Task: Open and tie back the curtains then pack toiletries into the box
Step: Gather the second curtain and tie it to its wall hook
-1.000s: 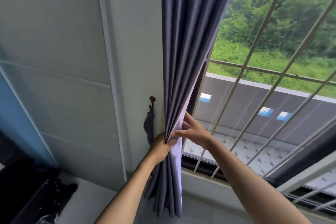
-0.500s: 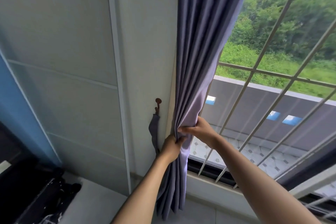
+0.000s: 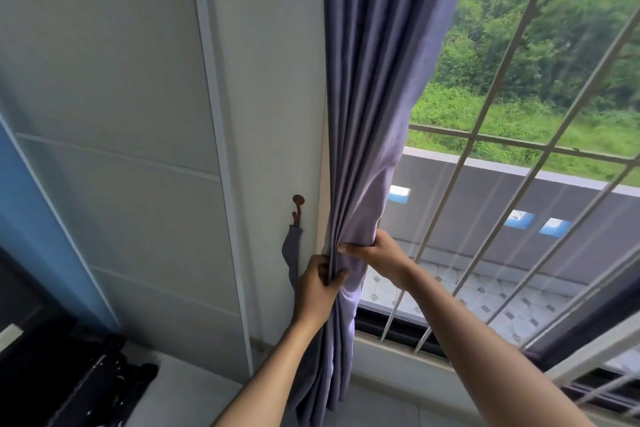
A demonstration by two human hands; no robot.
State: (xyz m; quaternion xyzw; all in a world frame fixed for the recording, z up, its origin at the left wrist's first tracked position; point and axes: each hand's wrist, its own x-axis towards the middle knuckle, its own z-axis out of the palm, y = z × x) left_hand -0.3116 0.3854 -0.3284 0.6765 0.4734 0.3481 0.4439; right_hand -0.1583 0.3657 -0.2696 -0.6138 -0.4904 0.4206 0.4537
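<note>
Gathering the purple curtain [image 3: 367, 107] into a tight bundle against the wall beside the window, at about the height of the small brown hook [image 3: 298, 206]. Left hand [image 3: 317, 282] curled round the near folds from the wall side, thumb and fingers pinching the pleats; right hand [image 3: 375, 251] wrapped over the window-side edge, pressing it inward so the loose cloth closes onto the rest. Both held just beside each other, likely to squeeze the fabric narrow enough for a band to go round. Hanging from the hook, a strip of matching cloth, the tie-back [image 3: 292, 253], slack against the wall and just left of the left hand, not yet round the curtain. Probably the reason for bunching here and not higher: short reach from bundle to tie-back. Window grille [image 3: 512, 163] bare to the right, with greenery beyond. No box or toiletries visible. Dark bag [image 3: 86, 381] at lower left, contents impossible to tell.
</note>
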